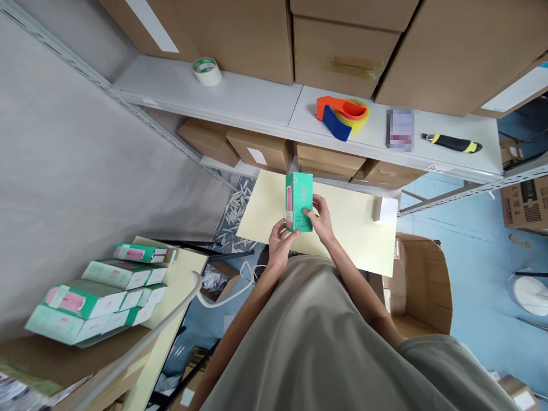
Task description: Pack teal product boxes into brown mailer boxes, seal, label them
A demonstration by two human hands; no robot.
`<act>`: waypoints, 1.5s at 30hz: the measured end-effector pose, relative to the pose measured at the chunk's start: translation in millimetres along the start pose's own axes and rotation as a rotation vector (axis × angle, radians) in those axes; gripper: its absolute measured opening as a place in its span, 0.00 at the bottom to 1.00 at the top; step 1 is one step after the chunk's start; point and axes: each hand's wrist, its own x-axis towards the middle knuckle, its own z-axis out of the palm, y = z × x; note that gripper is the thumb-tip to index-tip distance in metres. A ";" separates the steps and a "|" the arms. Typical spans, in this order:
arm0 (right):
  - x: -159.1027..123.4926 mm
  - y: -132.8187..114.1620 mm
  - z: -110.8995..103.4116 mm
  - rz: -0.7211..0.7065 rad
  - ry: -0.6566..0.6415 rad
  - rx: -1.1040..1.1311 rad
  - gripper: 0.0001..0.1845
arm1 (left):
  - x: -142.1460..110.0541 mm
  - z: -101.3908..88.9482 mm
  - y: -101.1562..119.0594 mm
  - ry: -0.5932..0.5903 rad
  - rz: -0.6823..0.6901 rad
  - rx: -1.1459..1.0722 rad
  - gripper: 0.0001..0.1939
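A small green box (299, 201) with a pink picture on its side stands upright over a pale yellow table (351, 228). My left hand (280, 242) grips the box's lower left corner from below. My right hand (319, 217) has its fingers pressed on the box's right face, near the bottom. Both hands are closed on the box. A small white and tan box (384, 209) sits on the table's far right.
Several matching green boxes (100, 291) with open flaps are stacked at the left. The grey shelf (257, 103) ahead carries a tape roll (208, 71), an orange tape dispenser (342, 116), a yellow-black utility knife (451, 142) and cardboard cartons. An open carton (423, 285) stands at the right.
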 end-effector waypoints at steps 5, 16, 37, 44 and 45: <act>-3.1 0.6 13.1 0.025 0.116 -0.135 0.52 | -6.2 2.0 -0.9 0.054 0.179 0.141 0.38; -3.6 17.3 -1.3 0.155 0.056 0.166 0.46 | -4.8 -10.3 13.7 -0.211 -0.232 -0.159 0.25; -18.0 7.4 9.7 0.040 0.015 0.018 0.45 | -16.1 -24.9 2.9 -0.081 -0.160 -0.149 0.29; -19.4 5.4 7.1 0.115 -0.069 0.108 0.39 | -19.9 -27.6 0.8 -0.044 -0.112 -0.150 0.32; -20.2 3.4 9.3 0.111 -0.060 0.085 0.39 | -20.1 -26.5 0.1 -0.017 -0.080 -0.119 0.32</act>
